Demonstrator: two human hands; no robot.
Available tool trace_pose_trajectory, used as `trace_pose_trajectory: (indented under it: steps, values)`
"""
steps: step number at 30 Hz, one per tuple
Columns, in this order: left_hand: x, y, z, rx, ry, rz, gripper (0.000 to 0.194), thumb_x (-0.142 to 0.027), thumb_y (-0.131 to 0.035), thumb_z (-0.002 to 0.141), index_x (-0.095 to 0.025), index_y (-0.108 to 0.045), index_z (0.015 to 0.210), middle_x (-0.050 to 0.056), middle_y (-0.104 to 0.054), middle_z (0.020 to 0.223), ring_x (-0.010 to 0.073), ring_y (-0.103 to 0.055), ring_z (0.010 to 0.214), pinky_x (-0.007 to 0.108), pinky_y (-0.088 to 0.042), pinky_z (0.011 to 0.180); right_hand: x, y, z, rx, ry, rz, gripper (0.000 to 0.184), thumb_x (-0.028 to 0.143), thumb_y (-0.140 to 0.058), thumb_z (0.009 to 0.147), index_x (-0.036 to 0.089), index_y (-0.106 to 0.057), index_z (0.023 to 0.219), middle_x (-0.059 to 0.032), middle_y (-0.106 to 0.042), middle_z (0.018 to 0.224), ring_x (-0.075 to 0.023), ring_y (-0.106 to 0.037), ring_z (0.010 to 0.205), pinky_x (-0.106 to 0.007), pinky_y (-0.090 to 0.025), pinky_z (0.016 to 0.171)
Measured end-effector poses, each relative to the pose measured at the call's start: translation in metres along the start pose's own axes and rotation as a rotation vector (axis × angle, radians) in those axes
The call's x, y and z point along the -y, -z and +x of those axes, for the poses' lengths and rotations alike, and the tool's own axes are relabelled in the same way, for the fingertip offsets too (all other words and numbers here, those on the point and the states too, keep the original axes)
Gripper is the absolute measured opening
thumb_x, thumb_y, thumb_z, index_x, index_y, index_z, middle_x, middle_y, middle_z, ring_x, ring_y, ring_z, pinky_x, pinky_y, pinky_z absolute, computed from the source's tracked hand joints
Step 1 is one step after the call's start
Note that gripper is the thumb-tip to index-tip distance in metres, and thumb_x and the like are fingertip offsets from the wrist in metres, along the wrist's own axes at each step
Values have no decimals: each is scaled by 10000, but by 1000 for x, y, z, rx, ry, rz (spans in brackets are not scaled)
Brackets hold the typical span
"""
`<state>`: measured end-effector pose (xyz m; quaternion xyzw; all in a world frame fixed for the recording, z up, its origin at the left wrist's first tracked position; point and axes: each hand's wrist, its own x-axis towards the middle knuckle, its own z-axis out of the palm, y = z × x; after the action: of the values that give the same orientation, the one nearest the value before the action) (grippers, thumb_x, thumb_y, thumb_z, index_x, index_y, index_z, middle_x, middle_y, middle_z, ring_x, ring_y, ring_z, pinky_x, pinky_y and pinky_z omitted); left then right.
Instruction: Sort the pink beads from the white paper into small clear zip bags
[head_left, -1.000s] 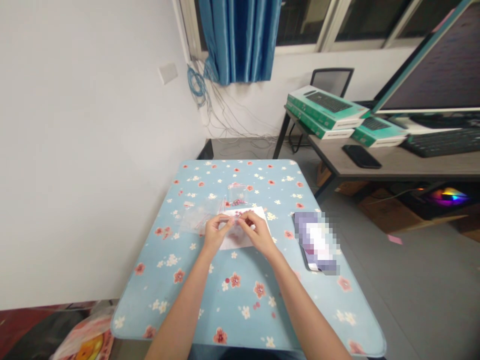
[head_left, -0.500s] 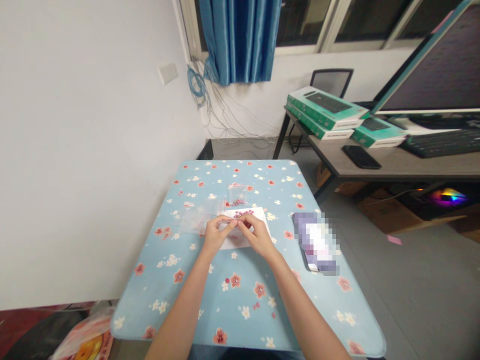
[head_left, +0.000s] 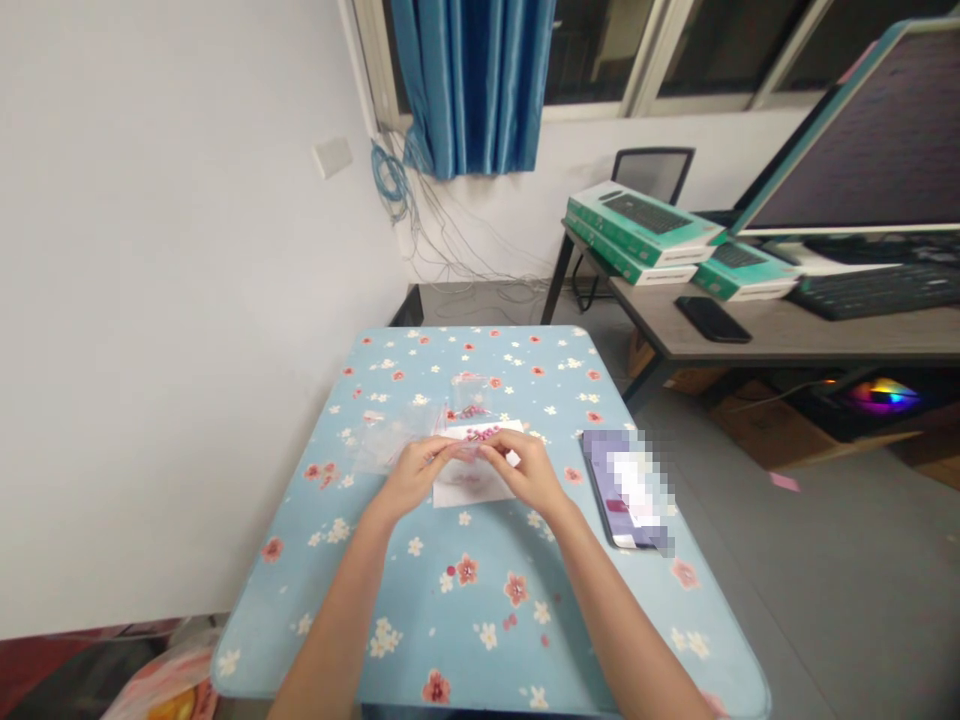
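My left hand (head_left: 411,478) and my right hand (head_left: 531,472) are closed in pinches above a white sheet of paper (head_left: 457,494). Between their fingertips stretches a small clear plastic bag (head_left: 468,453), with its edges partly hidden by the fingers. Several pink beads (head_left: 484,433) lie on the far part of the paper, just beyond my fingers. A second clear bag (head_left: 472,396) with pink beads at its bottom rests behind the paper. To the left of my left hand, more clear plastic bags (head_left: 386,435) lie flat on the table.
The flowered blue table (head_left: 420,620) carries a phone-like flat device (head_left: 600,470), partly blurred, on the right. A wall (head_left: 165,300) borders it on the left. Beyond stands a desk (head_left: 675,350) with keyboard boxes (head_left: 645,225), a black phone (head_left: 712,319) and a monitor (head_left: 862,140).
My fingertips have moved slightly apart, and the clear bag now shows stretched between them. The whole view has shifted a little.
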<state>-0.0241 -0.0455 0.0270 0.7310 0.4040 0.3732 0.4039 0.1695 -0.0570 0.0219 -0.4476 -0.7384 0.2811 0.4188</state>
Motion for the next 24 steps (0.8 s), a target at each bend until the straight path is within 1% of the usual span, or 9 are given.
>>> trace_pose_trajectory:
  steps: [3,6,8,12,13,15,18,21,24]
  values:
    - [-13,11,9,105,22,11,349,-387,-429,922,-217,-732,940,36,-734,988,204,-659,968,337,-470,924,-1,9,12,4,65,-23,303,378,-483,914,189,-607,712,-31,-622,695,-153,-556,680,-279,-411,669]
    - [-19,21,22,161,66,31,375,-411,-404,930,-219,-723,980,23,-729,1018,206,-639,1016,342,-430,979,-6,14,28,-11,103,-14,305,398,-484,910,185,-618,738,-45,-631,758,-160,-574,749,-275,-428,690]
    - [-17,26,33,191,93,39,398,-435,-396,928,-212,-722,978,28,-724,1036,212,-627,1036,354,-413,993,-12,16,39,4,62,18,299,422,-483,905,187,-625,787,-54,-654,815,-165,-596,775,-264,-443,667]
    - [-1,29,65,260,115,-47,422,-472,-428,899,-164,-711,953,69,-718,1043,212,-636,1006,350,-443,941,-32,19,60,91,-107,191,345,497,-497,872,179,-615,810,-38,-679,702,-151,-624,633,-264,-475,627]
    - [5,28,75,239,123,-73,420,-485,-452,883,-153,-704,937,81,-727,996,213,-648,967,341,-472,885,-38,19,66,86,-142,246,366,523,-527,842,170,-612,803,-40,-678,673,-148,-618,589,-262,-478,600]
    - [16,24,93,125,127,-87,373,-488,-579,801,-133,-686,833,88,-734,866,203,-669,834,320,-500,785,-50,21,77,31,-214,324,410,563,-572,786,156,-612,819,-43,-678,630,-137,-599,515,-247,-468,535]
    - [31,20,116,-27,137,-123,334,-467,-675,713,-135,-639,730,76,-722,756,185,-672,739,309,-506,747,-67,21,92,-3,-306,366,449,585,-630,712,146,-617,802,-46,-676,592,-131,-592,466,-230,-456,480]
    - [44,19,131,-58,145,-71,308,-447,-658,727,-145,-614,682,75,-719,721,182,-674,718,309,-505,745,-82,18,106,3,-347,360,421,559,-654,693,148,-613,777,-47,-677,590,-130,-597,457,-225,-464,473]
    - [55,21,138,-60,150,-34,287,-421,-648,739,-146,-615,665,72,-716,697,182,-671,702,307,-504,731,-96,12,116,34,-346,261,334,482,-601,762,149,-610,775,-51,-681,611,-132,-609,478,-234,-483,508]
